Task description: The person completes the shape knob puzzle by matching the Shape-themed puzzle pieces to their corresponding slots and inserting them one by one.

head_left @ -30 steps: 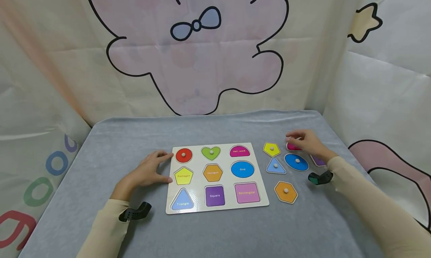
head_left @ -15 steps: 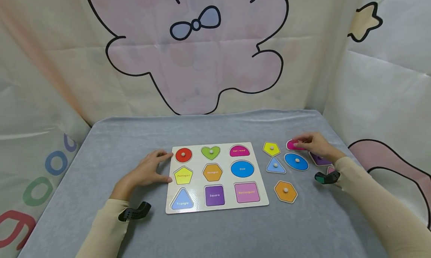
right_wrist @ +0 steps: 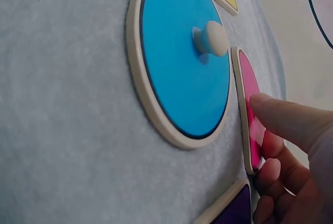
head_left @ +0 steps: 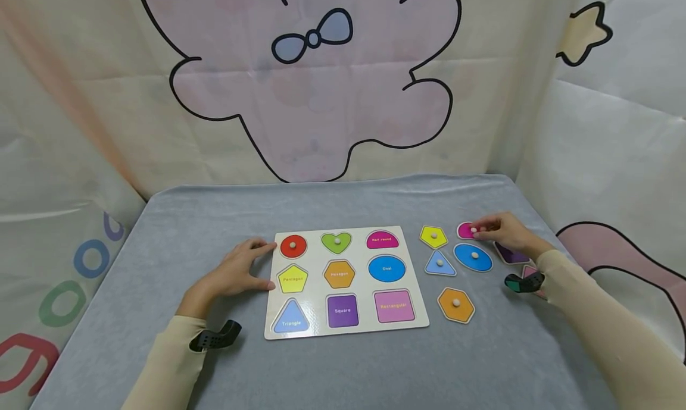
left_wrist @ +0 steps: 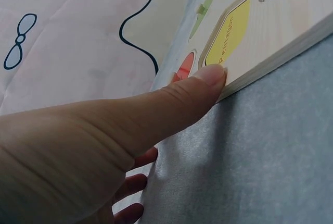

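Note:
The puzzle board lies flat on the cloth, with a red circle piece and a green heart piece seated in their recesses. My left hand rests at the board's left edge, fingers and thumb spread; in the left wrist view the thumb lies on the rim beside the pentagon recess. Beyond the board's right side, my right hand pinches the knob of the magenta half-round piece. In the right wrist view the thumb hides that knob, and the piece lies beside the blue oval piece.
Around the right hand lie a yellow pentagon piece, a light-blue triangle piece, an orange hexagon piece, a purple piece and a pink piece partly behind the wrist. Patterned curtains close in the back and sides.
My right hand has shifted slightly right and nearer, from over the half-round piece to its knob, uncovering more of the purple and pink pieces. My left hand stays at the board.

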`<state>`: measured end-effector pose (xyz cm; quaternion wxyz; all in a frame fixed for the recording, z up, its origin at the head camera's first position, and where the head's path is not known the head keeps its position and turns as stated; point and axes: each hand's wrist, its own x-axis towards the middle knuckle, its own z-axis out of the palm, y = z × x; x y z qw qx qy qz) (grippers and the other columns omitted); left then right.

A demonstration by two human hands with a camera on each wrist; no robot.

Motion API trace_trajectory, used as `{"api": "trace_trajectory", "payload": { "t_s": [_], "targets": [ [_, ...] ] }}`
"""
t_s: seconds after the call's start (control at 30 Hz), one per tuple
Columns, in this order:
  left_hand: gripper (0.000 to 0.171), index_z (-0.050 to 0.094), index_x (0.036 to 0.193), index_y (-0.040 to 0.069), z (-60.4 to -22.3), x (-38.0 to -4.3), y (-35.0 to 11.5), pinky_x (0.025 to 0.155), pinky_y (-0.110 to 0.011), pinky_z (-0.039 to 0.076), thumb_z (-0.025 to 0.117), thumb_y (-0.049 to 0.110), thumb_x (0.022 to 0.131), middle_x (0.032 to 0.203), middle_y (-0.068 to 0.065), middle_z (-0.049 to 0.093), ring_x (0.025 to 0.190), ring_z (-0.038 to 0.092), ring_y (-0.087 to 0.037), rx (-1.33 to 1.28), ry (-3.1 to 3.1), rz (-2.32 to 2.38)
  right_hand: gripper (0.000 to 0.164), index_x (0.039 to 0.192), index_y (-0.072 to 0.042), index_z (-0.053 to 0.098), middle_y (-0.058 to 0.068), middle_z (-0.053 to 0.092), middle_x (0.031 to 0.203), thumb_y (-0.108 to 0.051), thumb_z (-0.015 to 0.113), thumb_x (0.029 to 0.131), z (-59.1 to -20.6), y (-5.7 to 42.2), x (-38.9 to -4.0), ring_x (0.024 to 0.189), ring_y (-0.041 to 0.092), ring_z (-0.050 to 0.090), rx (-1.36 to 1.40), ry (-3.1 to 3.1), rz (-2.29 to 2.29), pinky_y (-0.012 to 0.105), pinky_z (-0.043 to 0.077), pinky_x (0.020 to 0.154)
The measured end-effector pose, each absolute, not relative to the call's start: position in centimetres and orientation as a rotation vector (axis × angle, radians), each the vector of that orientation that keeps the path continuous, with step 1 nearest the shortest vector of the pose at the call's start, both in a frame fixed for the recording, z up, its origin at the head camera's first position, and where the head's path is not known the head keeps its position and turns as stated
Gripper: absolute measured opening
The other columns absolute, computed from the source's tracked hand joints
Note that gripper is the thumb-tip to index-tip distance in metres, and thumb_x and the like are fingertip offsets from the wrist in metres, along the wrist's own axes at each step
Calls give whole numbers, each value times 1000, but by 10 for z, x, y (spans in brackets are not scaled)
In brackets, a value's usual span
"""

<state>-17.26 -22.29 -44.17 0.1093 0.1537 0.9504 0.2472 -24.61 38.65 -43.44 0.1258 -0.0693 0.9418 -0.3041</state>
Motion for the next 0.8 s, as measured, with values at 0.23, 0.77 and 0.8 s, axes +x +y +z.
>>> {"api": "trace_trajectory", "payload": {
  "t_s": [0.23,0.77,0.8],
  "targets": [
    [93,45,153,14,-442,-173,-224,111,-67,33,88,42,75,148,-20,45,135,39,-40,472,2802,718,37,122,7,68,11,65,96,-21,69,97,-433,385,-246,88,19,52,-185,2753,-902,18,47,70],
    [93,45,153,13,-442,-173,-224,112,-67,31,88,41,76,148,-19,44,136,38,-40,463,2795,721,44,125,5,67,15,67,104,-30,67,99,-429,384,-246,87,19,53,-138,2766,-919,21,50,67],
    [93,45,153,13,-442,-173,-224,112,-67,31,88,41,76,148,-19,44,136,38,-40,464,2796,719,44,126,5,67,16,67,105,-30,67,99,-428,383,-246,87,20,54,-139,2767,-922,21,50,67]
  ]
}}
